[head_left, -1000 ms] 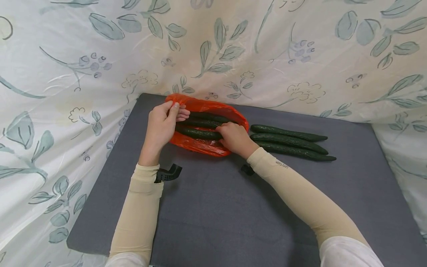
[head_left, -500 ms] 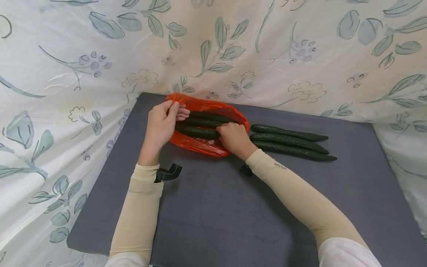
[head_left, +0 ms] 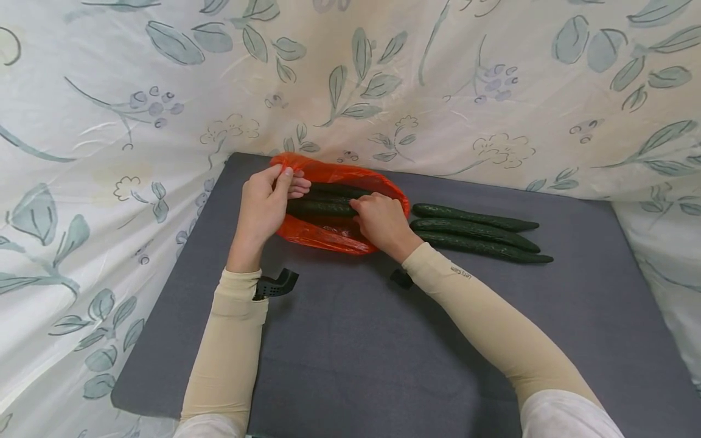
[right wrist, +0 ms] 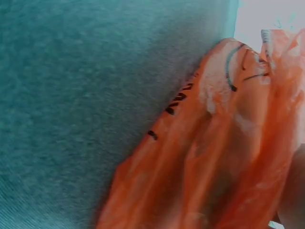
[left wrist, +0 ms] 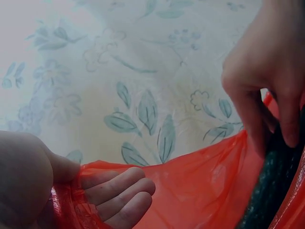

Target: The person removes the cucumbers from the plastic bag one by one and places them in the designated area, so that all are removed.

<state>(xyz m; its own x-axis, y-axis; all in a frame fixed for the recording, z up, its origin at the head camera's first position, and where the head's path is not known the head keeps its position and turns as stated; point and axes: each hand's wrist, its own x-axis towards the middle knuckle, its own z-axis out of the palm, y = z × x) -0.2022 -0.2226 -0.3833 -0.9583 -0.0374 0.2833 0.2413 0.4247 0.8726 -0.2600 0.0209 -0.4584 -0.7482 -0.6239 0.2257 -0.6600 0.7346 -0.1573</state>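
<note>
An orange-red plastic bag (head_left: 325, 239) lies with its mouth spread at the back of the table. My left hand (head_left: 261, 204) pinches the gathered left edge of the bag; the left wrist view shows the film bunched between thumb and fingers (left wrist: 126, 195). Inside the bag mouth, my right hand (head_left: 383, 222) grips the right end of a dark green cucumber (head_left: 322, 208). Behind that one, other cucumbers (head_left: 339, 189) lie in the bag, partly covered by the hands. The right wrist view is mostly filled by the crumpled bag wall (right wrist: 228, 148), with black print on it.
Three more cucumbers (head_left: 479, 232) lie side by side on the dark grey table (head_left: 350, 340), just right of the bag. A leaf-patterned cloth (head_left: 460, 109) hangs close behind the table and along its left side.
My right hand has shifted slightly up and away with the cucumber, bringing it nearer the others in the bag. The left hand stays at the bag's edge.
</note>
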